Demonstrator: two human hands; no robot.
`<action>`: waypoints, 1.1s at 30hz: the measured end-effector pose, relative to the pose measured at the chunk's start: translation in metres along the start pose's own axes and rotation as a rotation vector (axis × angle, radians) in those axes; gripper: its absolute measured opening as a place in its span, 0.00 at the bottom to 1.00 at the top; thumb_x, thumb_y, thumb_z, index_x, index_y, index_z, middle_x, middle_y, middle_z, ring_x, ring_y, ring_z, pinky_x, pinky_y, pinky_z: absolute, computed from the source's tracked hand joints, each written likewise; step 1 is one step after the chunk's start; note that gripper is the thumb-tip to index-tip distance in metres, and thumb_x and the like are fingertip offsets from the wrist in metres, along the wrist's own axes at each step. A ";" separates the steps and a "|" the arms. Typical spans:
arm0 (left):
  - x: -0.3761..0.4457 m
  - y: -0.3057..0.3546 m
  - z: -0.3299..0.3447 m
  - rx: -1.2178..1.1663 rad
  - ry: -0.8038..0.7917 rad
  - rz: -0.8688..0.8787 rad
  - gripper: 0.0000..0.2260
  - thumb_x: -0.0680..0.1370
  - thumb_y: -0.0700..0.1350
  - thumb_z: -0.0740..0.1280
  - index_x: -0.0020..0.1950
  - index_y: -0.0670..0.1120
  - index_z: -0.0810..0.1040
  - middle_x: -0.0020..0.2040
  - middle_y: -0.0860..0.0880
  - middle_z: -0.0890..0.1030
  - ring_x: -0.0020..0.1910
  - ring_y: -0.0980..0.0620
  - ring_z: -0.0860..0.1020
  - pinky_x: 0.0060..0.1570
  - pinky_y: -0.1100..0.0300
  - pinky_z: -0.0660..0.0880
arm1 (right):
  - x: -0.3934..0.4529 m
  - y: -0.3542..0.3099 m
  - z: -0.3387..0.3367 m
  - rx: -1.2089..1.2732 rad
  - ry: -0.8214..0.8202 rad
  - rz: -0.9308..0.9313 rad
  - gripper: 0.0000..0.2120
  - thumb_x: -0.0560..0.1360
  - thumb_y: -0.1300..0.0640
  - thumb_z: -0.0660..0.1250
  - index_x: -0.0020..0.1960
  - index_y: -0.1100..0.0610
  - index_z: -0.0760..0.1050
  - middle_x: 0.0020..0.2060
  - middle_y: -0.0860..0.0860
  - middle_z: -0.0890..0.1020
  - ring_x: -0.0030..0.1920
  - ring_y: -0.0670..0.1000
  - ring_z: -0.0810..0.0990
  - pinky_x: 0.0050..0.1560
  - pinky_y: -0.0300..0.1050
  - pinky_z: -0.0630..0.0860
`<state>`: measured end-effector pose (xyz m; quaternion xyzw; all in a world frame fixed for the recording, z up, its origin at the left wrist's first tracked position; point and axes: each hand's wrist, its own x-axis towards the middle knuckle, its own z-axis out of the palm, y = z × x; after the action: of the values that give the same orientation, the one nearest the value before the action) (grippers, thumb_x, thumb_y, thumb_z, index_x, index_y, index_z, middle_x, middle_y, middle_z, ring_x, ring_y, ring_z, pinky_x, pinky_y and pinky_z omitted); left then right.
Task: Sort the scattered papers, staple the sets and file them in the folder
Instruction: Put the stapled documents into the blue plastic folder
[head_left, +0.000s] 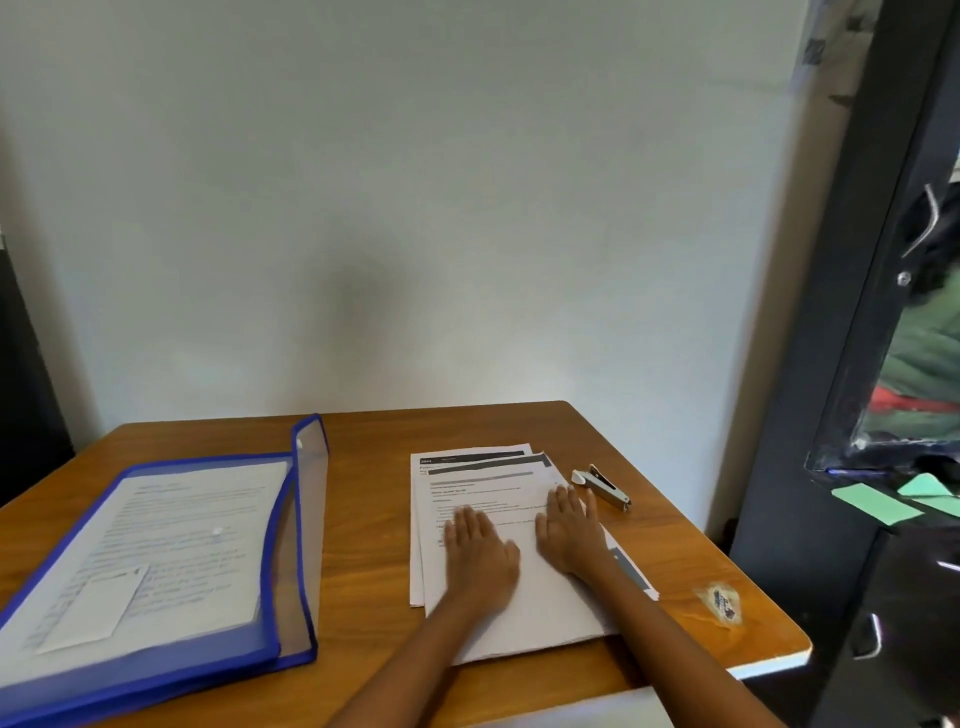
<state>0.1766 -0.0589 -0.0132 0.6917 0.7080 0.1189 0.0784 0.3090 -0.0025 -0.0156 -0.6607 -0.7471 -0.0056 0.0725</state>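
Both flat, left hand (478, 553) and right hand (569, 530) pressing papers (519, 613), stapler (602, 486) beside, folder (156, 545) left

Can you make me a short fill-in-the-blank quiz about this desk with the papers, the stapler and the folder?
1. Both hands, the left hand and the right hand, lie flat on the ____.
2. The stapler lies to the ____ of the paper stack.
3. The folder has a ____ border.
4. The table is made of ____.

Missing words: paper stack; right; blue; wood
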 end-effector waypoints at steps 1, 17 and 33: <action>-0.013 0.007 0.004 -0.016 0.004 0.016 0.27 0.82 0.51 0.45 0.76 0.37 0.42 0.76 0.39 0.42 0.76 0.43 0.40 0.71 0.52 0.35 | -0.004 -0.004 -0.005 -0.072 0.062 -0.011 0.27 0.81 0.50 0.45 0.76 0.63 0.47 0.76 0.58 0.51 0.76 0.56 0.47 0.73 0.53 0.36; -0.061 -0.066 -0.014 -0.057 0.126 -0.137 0.25 0.83 0.50 0.48 0.75 0.36 0.52 0.76 0.40 0.55 0.75 0.42 0.52 0.73 0.49 0.48 | -0.072 0.010 -0.007 0.181 -0.069 -0.009 0.27 0.82 0.48 0.45 0.76 0.61 0.47 0.76 0.57 0.51 0.76 0.54 0.49 0.74 0.50 0.47; -0.062 -0.061 -0.058 -0.702 -0.027 -0.360 0.10 0.81 0.39 0.56 0.61 0.39 0.69 0.60 0.43 0.75 0.52 0.48 0.73 0.47 0.58 0.72 | -0.065 -0.001 -0.055 0.832 -0.126 0.363 0.18 0.72 0.55 0.70 0.58 0.59 0.70 0.55 0.54 0.77 0.54 0.55 0.78 0.56 0.46 0.77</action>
<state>0.1041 -0.1249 0.0227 0.4892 0.7331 0.3289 0.3392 0.3211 -0.0729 0.0314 -0.6948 -0.5609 0.3478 0.2858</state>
